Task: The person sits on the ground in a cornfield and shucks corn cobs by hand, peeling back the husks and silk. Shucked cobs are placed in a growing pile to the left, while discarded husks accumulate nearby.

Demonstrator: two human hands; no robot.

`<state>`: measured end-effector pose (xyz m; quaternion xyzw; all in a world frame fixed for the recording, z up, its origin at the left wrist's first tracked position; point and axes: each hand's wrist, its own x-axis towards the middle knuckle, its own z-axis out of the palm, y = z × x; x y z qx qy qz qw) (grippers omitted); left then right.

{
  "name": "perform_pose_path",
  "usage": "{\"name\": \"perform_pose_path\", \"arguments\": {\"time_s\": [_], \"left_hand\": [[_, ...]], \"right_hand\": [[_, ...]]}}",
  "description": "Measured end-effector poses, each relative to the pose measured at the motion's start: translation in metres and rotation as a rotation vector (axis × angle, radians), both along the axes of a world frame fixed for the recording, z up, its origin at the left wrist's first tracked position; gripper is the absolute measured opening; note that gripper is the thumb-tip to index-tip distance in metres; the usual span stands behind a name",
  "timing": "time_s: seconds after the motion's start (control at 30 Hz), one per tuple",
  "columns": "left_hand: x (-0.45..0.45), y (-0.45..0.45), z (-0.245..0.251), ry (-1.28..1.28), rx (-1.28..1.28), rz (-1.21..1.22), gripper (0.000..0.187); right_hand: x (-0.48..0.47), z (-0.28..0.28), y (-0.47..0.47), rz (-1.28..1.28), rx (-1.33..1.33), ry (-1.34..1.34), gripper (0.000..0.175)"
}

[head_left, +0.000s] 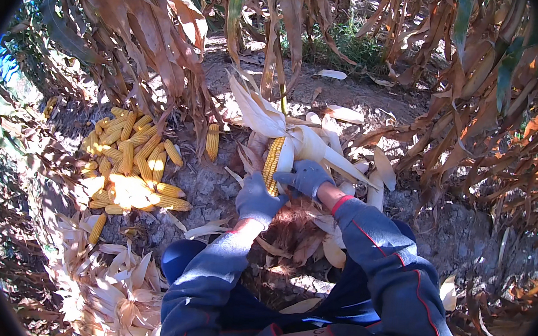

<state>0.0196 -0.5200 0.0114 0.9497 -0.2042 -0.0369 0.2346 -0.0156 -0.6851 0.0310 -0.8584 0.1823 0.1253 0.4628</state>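
Between my gloved hands is an ear of corn [273, 163], its yellow kernels bared and its tip towards me. Pale husk leaves [261, 111] are peeled back from it and spread out at its far end. My left hand [258, 198], in a grey glove, grips the ear near its tip from the left. On the right, my right hand [306, 176] lies against the husk beside the kernels, its thumb and fingers drawn together on the husk. Whatever lies under my palms is hidden.
A heap of husked corn ears [133, 160] lies on the ground to the left, with a single ear [212, 142] apart from it. Stripped husks [116, 289] pile up at the lower left. Dry corn stalks [146, 25] stand ahead, with more stalks [479, 105] on the right.
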Motion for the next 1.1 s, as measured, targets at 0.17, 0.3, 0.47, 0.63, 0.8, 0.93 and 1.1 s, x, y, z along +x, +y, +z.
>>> {"name": "perform_pose_path", "arguments": {"time_s": [0.17, 0.3, 0.47, 0.63, 0.8, 0.93, 1.1], "left_hand": [[0.005, 0.018, 0.009, -0.12, 0.046, -0.16, 0.068], [0.001, 0.03, 0.014, -0.152, 0.173, -0.323, 0.06], [0.001, 0.032, 0.0, -0.005, 0.141, -0.219, 0.07], [0.024, 0.034, -0.021, 0.349, -0.043, 0.083, 0.059], [0.023, 0.03, -0.039, 0.604, -0.385, 0.259, 0.055], [0.013, 0.017, -0.043, 0.606, -0.419, 0.236, 0.055], [-0.023, 0.004, -0.037, 0.432, -0.137, 0.039, 0.054]], "right_hand": [[0.005, -0.007, -0.051, -0.121, -0.652, -0.32, 0.027], [0.003, -0.019, -0.087, -0.355, -0.705, -0.325, 0.023], [0.01, -0.028, -0.087, -0.284, -0.556, -0.341, 0.027], [0.004, 0.008, -0.06, -0.264, -0.506, -0.491, 0.029], [-0.015, 0.02, -0.009, 0.102, 0.334, -0.214, 0.045], [-0.025, -0.016, 0.027, 0.102, 0.386, 0.166, 0.067], [-0.035, -0.076, 0.052, -0.297, 0.987, 0.084, 0.052]]}}
